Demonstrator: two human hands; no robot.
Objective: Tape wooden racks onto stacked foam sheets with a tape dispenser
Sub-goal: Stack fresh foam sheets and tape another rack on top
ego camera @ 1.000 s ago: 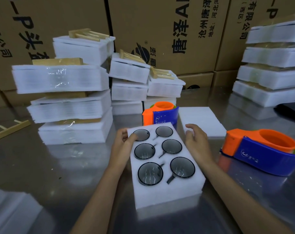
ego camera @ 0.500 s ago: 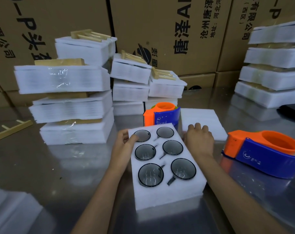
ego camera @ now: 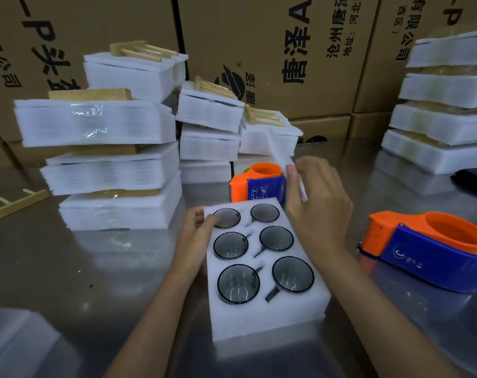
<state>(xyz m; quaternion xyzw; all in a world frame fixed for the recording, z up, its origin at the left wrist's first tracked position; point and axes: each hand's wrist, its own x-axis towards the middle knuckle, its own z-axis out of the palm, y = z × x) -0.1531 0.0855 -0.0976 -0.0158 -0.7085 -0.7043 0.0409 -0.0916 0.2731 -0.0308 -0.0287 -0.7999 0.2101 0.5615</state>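
A white foam block (ego camera: 267, 304) with six round cut-outs is shown lying on a reflective metal table (ego camera: 68, 268); a dark glass cup (ego camera: 238, 284) is seated in each cut-out. The far left corner of the block is gripped by the left hand (ego camera: 196, 236), the thumb being laid on the top face beside the nearest cup and the fingers curled round the edge. A thin white foam sheet (ego camera: 282, 156) is pinched between the thumb and fingers of the right hand (ego camera: 317, 211) and is held raised and tilted above the far right corner of the block.

An orange-and-blue tape dispenser (ego camera: 256, 184) is seen just behind the block, partly hidden by the right hand. A second, larger orange-and-blue tape dispenser (ego camera: 433, 255) is placed on the table to the right, apart from the block.

Taped bundles of stacked white foam sheets (ego camera: 114, 173) are piled to the left and behind, with pale wooden racks (ego camera: 141, 50) fixed on top of several. A loose wooden rack (ego camera: 16, 204) is seen at the far left edge. Further foam bundles (ego camera: 444, 124) are stacked at the right. Printed brown cardboard cartons (ego camera: 272, 45) are ranged along the back.
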